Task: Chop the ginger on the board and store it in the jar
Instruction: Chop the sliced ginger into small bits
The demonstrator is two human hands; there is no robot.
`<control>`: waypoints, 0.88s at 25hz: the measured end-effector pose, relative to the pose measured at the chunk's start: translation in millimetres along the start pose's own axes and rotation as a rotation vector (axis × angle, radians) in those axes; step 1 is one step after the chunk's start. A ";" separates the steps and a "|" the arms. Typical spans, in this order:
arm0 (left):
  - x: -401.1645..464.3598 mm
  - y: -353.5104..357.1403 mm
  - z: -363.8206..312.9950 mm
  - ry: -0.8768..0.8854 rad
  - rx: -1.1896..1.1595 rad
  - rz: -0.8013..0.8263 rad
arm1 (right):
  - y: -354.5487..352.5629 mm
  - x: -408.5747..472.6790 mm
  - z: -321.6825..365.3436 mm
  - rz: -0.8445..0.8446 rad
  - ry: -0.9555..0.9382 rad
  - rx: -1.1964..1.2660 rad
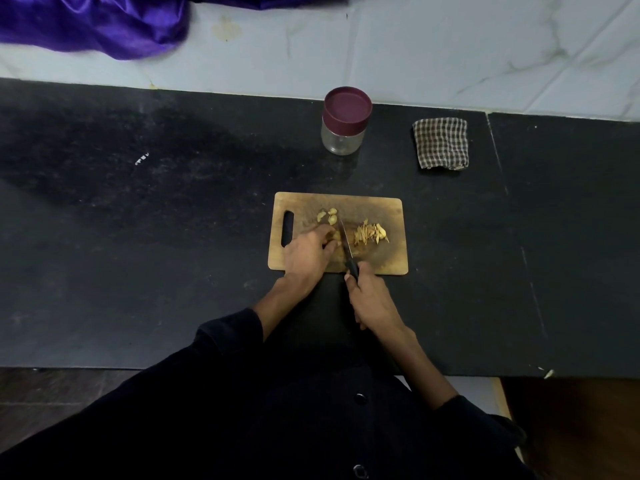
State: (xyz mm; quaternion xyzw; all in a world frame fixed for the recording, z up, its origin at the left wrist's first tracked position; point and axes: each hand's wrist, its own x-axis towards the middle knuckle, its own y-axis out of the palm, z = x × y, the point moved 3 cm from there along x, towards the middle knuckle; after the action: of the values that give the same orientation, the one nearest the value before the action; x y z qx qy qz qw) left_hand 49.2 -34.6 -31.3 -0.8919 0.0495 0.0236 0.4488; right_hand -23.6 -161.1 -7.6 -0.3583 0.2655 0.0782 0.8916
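A wooden cutting board (384,209) lies on the black counter. Thin ginger strips (370,233) are piled on its right half, and a few uncut ginger chunks (329,216) lie towards its back left. My left hand (308,252) holds a ginger piece (335,237) down on the board with curled fingers. My right hand (370,299) grips the black handle of a knife (346,242), whose blade stands right beside the left fingers. A glass jar (343,136) with a maroon lid on it stands behind the board.
A folded checked cloth (440,143) lies to the right of the jar. Purple fabric (93,22) is heaped on the pale surface at the back left. The counter's front edge runs close to my body, with a small scrap (548,374) at its right.
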 end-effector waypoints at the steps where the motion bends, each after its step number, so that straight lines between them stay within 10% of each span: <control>1: 0.0 0.2 0.7 0.005 -0.012 0.000 | 0.3 -0.1 -0.2 0.006 0.007 0.000; 22: 3.0 0.8 6.6 -0.034 -0.013 0.042 | 12.9 0.4 15.4 0.157 0.285 0.037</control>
State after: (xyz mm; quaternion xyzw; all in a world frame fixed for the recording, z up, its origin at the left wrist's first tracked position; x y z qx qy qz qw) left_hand 52.1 -29.9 -36.2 -0.8930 0.0604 0.0486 0.4434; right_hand -21.1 -141.2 -6.2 -0.3276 0.4176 0.0912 0.8426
